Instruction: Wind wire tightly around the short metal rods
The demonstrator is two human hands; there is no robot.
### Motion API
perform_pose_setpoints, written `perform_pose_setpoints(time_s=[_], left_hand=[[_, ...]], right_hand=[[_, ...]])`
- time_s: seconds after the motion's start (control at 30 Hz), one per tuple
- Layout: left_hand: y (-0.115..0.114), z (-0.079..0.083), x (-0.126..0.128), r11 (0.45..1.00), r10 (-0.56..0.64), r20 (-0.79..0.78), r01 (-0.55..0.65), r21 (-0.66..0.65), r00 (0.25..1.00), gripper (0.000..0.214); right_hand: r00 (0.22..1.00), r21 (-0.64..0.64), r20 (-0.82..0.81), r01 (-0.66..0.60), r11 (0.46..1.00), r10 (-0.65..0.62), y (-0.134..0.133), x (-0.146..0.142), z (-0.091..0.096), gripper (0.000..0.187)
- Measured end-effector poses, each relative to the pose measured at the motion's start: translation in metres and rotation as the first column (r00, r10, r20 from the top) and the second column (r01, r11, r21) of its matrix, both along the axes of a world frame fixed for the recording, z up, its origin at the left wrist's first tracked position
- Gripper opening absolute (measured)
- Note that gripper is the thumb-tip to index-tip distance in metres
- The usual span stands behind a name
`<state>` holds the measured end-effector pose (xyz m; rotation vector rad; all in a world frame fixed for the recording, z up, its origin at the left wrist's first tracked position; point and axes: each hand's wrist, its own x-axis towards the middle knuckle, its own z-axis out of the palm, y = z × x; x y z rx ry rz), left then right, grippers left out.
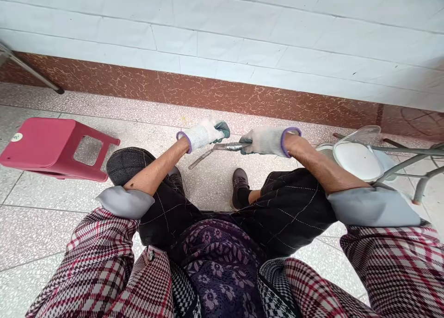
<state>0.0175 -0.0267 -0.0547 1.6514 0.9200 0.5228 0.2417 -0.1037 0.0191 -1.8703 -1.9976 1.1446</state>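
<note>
Both my hands wear white knit gloves with purple cuffs and dark fingertips, held out over my knees. My right hand is closed around the thick end of a grey metal tool that lies nearly level. My left hand is closed at the tool's other end, where a thin metal rod slants down to the left. I sit with my dark checked trousers and two dark shoes below the tool.
A red plastic stool stands on the speckled tile floor at the left. At the right a white round bowl or lid rests by grey metal chair legs. A white tiled wall with a brown skirting runs behind.
</note>
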Motion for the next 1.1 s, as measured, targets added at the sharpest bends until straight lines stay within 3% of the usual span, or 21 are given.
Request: perform_pose_setpoints(time_s=[0.2, 0.37, 0.5, 0.63, 0.73, 0.83, 1.0, 1.1], left_hand=[[-0.004, -0.001, 0.003, 0.990, 0.043, 0.073, -0.033, -0.135, 0.996, 0.009], [-0.002, 0.007, 0.003, 0.985, 0.088, 0.135, -0.066, -0.161, 0.987, 0.010], [-0.004, 0.014, 0.002, 0.980, 0.084, 0.198, -0.045, -0.193, 0.977, 0.016], [-0.006, 0.017, 0.002, 0.978, 0.087, 0.243, -0.036, -0.205, 0.966, 0.024], [-0.004, 0.015, 0.003, 0.972, 0.110, 0.221, -0.058, -0.228, 0.969, 0.022], [-0.001, 0.009, 0.004, 0.971, 0.123, 0.189, -0.078, -0.226, 0.974, 0.019], [0.004, 0.004, 0.005, 0.983, 0.152, 0.155, -0.133, -0.129, 0.976, 0.019], [0.003, 0.007, 0.004, 0.992, 0.080, 0.126, -0.066, -0.107, 0.989, 0.018]], right_hand=[[0.981, 0.053, 0.194, -0.012, 0.999, 0.002, 0.035, 0.003, -0.003, 0.014], [0.879, 0.179, 0.476, -0.092, 0.980, -0.005, 0.041, 0.001, 0.013, 0.020], [0.864, 0.221, 0.504, -0.116, 0.968, -0.012, 0.038, -0.004, 0.020, 0.023], [0.904, 0.273, 0.420, -0.039, 0.961, -0.083, 0.036, -0.003, 0.023, 0.020], [0.974, 0.234, 0.174, 0.102, 0.967, -0.145, 0.031, -0.003, 0.028, 0.016], [0.980, 0.134, -0.092, 0.188, 0.973, -0.177, 0.023, -0.004, 0.033, 0.016], [0.979, 0.010, -0.205, 0.027, 1.000, -0.024, 0.015, -0.001, 0.029, 0.019], [0.989, -0.093, -0.143, -0.055, 0.994, 0.041, 0.013, 0.005, 0.019, 0.024]])
